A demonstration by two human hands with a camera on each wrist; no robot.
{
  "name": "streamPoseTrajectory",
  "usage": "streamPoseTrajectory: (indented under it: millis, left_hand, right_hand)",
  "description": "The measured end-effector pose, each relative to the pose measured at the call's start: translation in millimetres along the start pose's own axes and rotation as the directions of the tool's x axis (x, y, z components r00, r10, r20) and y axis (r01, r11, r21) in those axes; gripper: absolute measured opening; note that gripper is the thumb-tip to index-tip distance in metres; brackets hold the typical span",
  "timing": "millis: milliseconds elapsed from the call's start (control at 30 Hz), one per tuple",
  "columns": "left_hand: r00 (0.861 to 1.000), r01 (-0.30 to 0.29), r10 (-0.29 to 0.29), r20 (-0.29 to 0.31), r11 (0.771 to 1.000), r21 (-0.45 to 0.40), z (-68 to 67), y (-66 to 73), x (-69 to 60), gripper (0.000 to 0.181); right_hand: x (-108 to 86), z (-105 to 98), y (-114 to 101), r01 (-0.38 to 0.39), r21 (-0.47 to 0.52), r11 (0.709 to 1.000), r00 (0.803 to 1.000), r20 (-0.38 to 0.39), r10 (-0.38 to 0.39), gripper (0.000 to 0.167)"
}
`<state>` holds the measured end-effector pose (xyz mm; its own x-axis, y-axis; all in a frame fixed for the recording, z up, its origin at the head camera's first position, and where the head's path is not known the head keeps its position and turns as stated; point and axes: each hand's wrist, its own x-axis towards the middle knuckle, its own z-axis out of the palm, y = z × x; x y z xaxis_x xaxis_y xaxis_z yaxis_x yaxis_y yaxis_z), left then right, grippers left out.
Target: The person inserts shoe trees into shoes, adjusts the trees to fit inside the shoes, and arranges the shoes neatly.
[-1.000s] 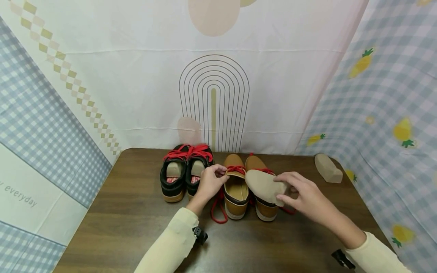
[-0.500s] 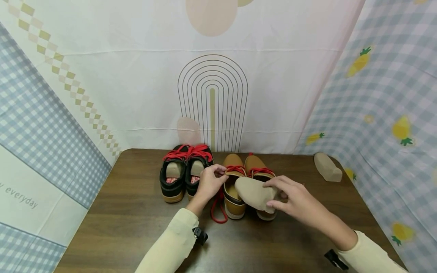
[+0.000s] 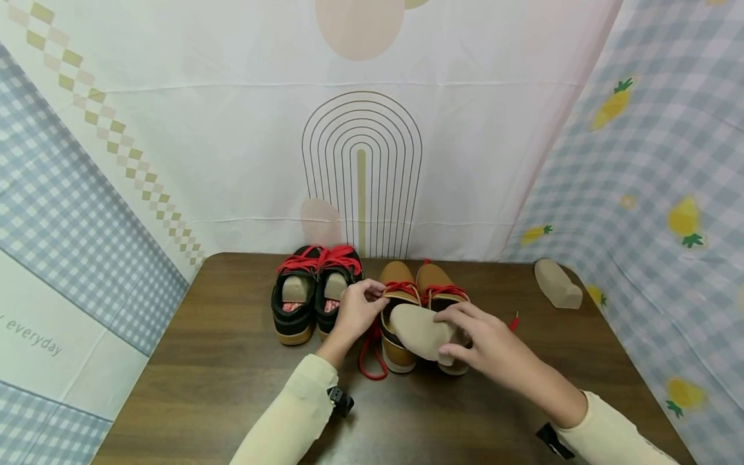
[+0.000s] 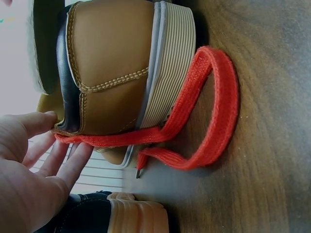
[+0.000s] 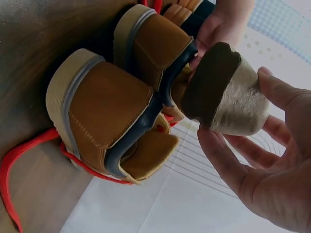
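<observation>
My left hand (image 3: pixel 356 311) pinches the side edge of the left brown shoe (image 3: pixel 398 356) at its opening, near the red laces. In the left wrist view the thumb (image 4: pixel 39 121) lies on that edge, and a loop of red lace (image 4: pixel 224 107) hangs down from it. A beige foot-shaped shoe insert (image 3: pixel 417 329) is in my right hand (image 3: pixel 482 339), gripped at its thick heel end between thumb and fingers. Its rounded toe end hangs over the left shoe's opening, hiding part of it. The right brown shoe (image 3: pixel 434 278) stands alongside, partly covered by the insert and hand.
A pair of black shoes with red laces (image 3: pixel 302 261) stands to the left, each with a beige insert (image 3: pixel 295 289) inside. Another beige insert (image 3: pixel 557 284) lies at the wooden table's (image 3: pixel 215 361) back right corner. Patterned cloth (image 3: pixel 256 155) rises behind.
My right hand has carried the insert leftward and slightly down, from above the right brown shoe to above the left one. The left hand has stayed at the left shoe's edge.
</observation>
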<state>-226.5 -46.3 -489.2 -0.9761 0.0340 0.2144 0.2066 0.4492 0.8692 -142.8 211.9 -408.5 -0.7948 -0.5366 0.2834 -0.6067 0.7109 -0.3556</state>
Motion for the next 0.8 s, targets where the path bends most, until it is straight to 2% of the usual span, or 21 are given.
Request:
streamPoseTrajectory:
  millis: [433,800]
  left_hand:
    - [1.000,0.022,-0.022,0.018,1.000,-0.004,0.0,-0.3,0.7,0.015]
    - [1.000,0.011,-0.011,0.019,1.000,0.011,-0.5,-0.9,0.2,0.015]
  right_hand:
    - [6.6,17,-15,0.036,-0.144,0.989,0.999,-0.035,-0.042,0.052]
    - [14.7,27,-25,-0.006,-0.214,0.977,1.000,-0.023,0.001,0.050]
